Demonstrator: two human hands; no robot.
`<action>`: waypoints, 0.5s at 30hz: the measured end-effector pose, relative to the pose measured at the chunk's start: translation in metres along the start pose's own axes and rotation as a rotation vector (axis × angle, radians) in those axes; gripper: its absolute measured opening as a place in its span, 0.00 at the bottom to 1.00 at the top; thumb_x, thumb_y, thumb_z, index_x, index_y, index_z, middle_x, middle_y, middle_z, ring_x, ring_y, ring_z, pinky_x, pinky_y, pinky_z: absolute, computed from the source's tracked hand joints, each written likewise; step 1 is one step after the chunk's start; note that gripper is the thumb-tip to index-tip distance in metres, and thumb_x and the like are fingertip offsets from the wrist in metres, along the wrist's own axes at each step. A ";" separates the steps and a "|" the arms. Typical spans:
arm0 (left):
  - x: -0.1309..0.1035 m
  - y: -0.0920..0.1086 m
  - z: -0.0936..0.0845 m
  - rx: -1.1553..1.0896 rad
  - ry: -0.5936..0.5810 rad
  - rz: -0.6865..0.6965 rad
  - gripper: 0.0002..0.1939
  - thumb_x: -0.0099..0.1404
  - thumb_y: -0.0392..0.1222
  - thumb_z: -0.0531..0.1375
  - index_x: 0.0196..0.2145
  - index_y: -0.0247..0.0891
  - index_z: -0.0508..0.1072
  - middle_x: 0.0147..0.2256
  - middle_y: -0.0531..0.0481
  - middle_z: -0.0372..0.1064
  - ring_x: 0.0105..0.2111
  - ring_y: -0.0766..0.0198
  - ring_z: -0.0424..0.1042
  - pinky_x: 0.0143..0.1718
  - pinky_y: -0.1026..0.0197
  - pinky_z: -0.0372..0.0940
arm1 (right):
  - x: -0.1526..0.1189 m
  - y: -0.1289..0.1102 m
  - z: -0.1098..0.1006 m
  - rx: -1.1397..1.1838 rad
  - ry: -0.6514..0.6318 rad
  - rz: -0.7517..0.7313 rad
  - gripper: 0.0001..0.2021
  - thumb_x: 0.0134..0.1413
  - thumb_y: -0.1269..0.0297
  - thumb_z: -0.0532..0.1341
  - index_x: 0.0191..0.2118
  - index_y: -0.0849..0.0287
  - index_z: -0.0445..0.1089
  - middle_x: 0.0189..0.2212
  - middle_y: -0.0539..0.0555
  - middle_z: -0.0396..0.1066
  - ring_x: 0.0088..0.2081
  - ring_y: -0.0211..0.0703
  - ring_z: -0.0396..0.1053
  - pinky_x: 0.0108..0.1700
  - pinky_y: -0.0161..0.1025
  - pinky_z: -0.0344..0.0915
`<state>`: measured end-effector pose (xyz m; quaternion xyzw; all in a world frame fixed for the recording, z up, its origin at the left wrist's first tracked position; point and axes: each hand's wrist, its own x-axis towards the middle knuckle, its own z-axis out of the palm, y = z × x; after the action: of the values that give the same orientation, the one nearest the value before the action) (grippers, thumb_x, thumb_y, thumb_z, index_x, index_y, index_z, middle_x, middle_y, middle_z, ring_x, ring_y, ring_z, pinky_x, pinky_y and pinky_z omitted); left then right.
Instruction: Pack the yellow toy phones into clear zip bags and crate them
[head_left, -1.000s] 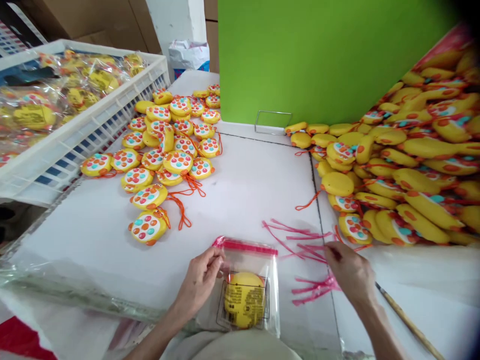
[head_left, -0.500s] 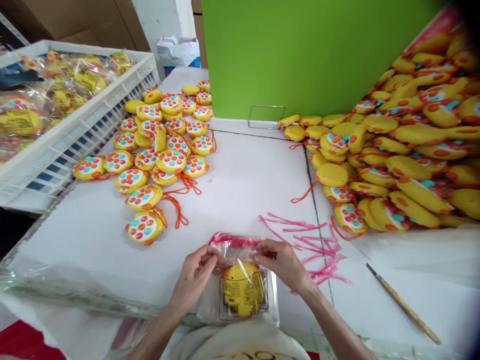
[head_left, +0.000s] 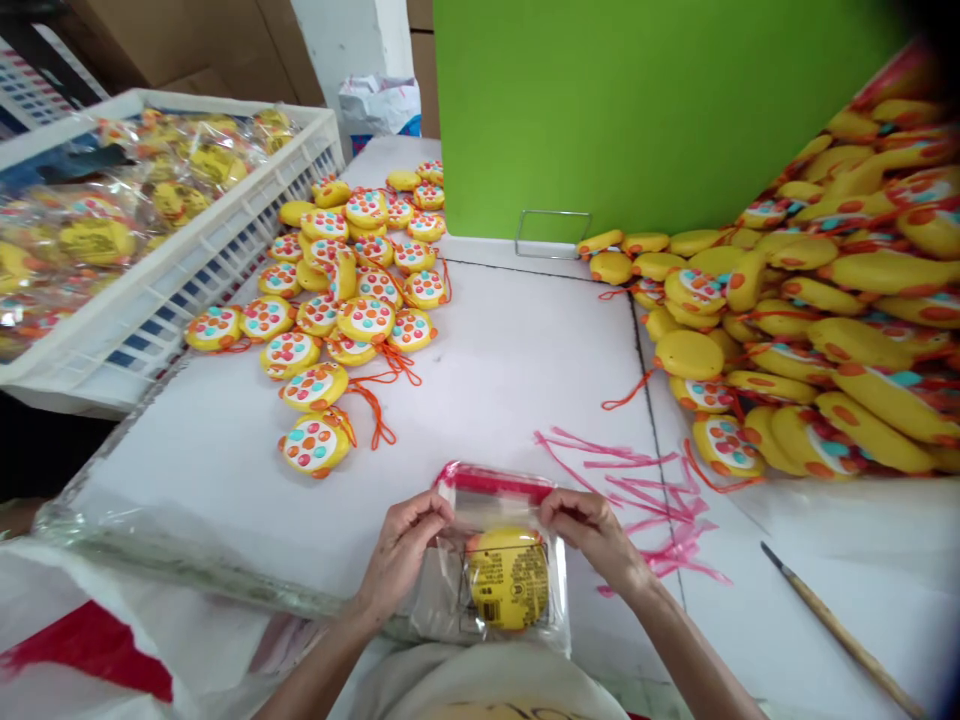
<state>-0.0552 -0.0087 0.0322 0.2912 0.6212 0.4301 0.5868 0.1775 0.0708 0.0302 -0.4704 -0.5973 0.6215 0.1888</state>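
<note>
A clear plastic bag [head_left: 442, 600] with a pink strip along its top lies at the table's front edge. Inside it is a yellow toy [head_left: 508, 580], seen through dark print on the film. My left hand [head_left: 411, 540] pinches the bag's left edge just below the pink strip. On the right edge, at about the same height, my right hand [head_left: 592, 530] pinches the film between thumb and fingers. The bag's upper part is spread flat between both hands.
Yellow toys with coloured dots [head_left: 313, 444] lie left; a big pile [head_left: 847, 340] fills the right. Pink strips [head_left: 675, 500] and a wooden-handled tool [head_left: 840, 630] lie right. A white crate [head_left: 217, 235] holds bagged toys; a green board [head_left: 637, 120] stands behind.
My hands have moved apart to the bag's two side edges, and the bag's top lies straighter. The whole view has shifted, with the table's things now further right.
</note>
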 end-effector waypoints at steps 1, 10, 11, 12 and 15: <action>-0.002 0.002 0.000 -0.006 -0.004 0.005 0.08 0.56 0.39 0.53 0.24 0.36 0.69 0.23 0.54 0.66 0.26 0.65 0.67 0.29 0.65 0.64 | -0.001 -0.001 0.000 -0.014 -0.014 0.014 0.06 0.46 0.68 0.55 0.23 0.59 0.66 0.17 0.45 0.57 0.21 0.34 0.51 0.24 0.33 0.49; -0.018 0.022 -0.012 -0.083 -0.059 -0.012 0.05 0.51 0.33 0.53 0.24 0.40 0.58 0.24 0.52 0.72 0.28 0.61 0.73 0.29 0.63 0.65 | -0.004 -0.011 0.008 -0.282 -0.173 -0.141 0.12 0.57 0.65 0.49 0.26 0.57 0.64 0.24 0.51 0.65 0.28 0.42 0.63 0.31 0.38 0.59; -0.019 0.026 -0.019 -0.087 -0.051 -0.002 0.05 0.51 0.33 0.53 0.24 0.40 0.58 0.24 0.51 0.73 0.29 0.61 0.74 0.29 0.63 0.65 | -0.003 -0.009 0.010 -0.302 -0.184 -0.182 0.12 0.57 0.65 0.49 0.25 0.57 0.64 0.24 0.51 0.65 0.28 0.42 0.64 0.32 0.38 0.59; -0.018 0.033 -0.030 -0.084 -0.022 0.017 0.05 0.51 0.33 0.53 0.24 0.39 0.58 0.24 0.50 0.74 0.29 0.61 0.74 0.28 0.63 0.65 | -0.003 -0.007 0.011 -0.326 -0.180 -0.219 0.12 0.57 0.66 0.48 0.25 0.57 0.63 0.25 0.51 0.65 0.28 0.42 0.64 0.32 0.38 0.60; -0.013 0.072 -0.084 -0.032 0.241 0.182 0.05 0.52 0.34 0.56 0.25 0.38 0.61 0.26 0.50 0.74 0.29 0.62 0.74 0.31 0.62 0.66 | -0.001 -0.001 0.011 -0.426 -0.128 -0.283 0.11 0.57 0.66 0.48 0.25 0.56 0.61 0.24 0.50 0.64 0.26 0.41 0.63 0.30 0.37 0.60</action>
<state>-0.1458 -0.0031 0.0970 0.2834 0.6512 0.5231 0.4712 0.1687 0.0644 0.0297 -0.3710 -0.7853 0.4776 0.1326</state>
